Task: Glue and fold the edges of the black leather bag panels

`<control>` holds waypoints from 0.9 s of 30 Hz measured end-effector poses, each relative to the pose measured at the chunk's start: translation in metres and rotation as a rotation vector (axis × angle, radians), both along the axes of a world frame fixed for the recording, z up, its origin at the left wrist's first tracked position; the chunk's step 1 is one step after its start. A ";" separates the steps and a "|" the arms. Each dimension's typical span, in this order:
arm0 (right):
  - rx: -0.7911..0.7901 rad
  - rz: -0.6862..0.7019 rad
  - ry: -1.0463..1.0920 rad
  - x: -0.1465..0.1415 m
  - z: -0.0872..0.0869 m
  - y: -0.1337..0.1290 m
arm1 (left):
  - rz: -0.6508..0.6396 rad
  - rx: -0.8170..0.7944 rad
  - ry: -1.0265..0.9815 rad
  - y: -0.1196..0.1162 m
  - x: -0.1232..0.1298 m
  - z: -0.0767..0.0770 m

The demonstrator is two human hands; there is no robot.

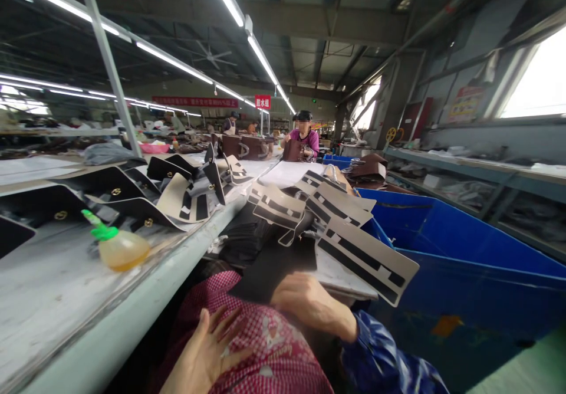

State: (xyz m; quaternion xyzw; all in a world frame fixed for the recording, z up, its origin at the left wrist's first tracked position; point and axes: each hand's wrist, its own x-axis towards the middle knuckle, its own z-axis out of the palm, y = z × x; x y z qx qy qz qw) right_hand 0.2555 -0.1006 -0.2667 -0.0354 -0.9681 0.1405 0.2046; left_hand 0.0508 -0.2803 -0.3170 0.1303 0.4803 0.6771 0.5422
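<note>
My left hand [212,344] is held low over the red checked apron [283,353], its fingers spread and holding nothing. At the near edge of a black sheet [276,270] lies my right hand [305,302], fingers curled and pressed together; its fingertips are hidden, and I cannot make out what they hold. A stack of black pieces [247,235] sits just behind the sheet. Beige panels with black strips [362,258] lie overlapping to the right of the stack, the nearest one beyond my right hand.
A glue bottle with a green cap [124,249] stands on the long left table [53,305], near black panels with brass fittings [110,187]. Large blue bins [464,270] stand at the right. Across the work surface, a person in purple [312,140] handles a brown piece.
</note>
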 end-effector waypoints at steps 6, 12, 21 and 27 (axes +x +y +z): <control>-0.411 0.484 0.139 -0.003 0.007 -0.066 | -0.044 -0.101 0.104 -0.007 -0.012 0.004; -1.216 -0.404 0.434 -0.020 -0.023 -0.033 | 0.130 -0.077 0.531 -0.031 0.011 0.037; -1.514 -0.348 0.796 -0.021 -0.006 -0.023 | 0.436 -0.008 1.217 -0.055 -0.056 0.197; -1.452 -0.466 0.828 0.003 -0.012 -0.007 | 1.313 -0.483 1.220 -0.105 -0.186 0.254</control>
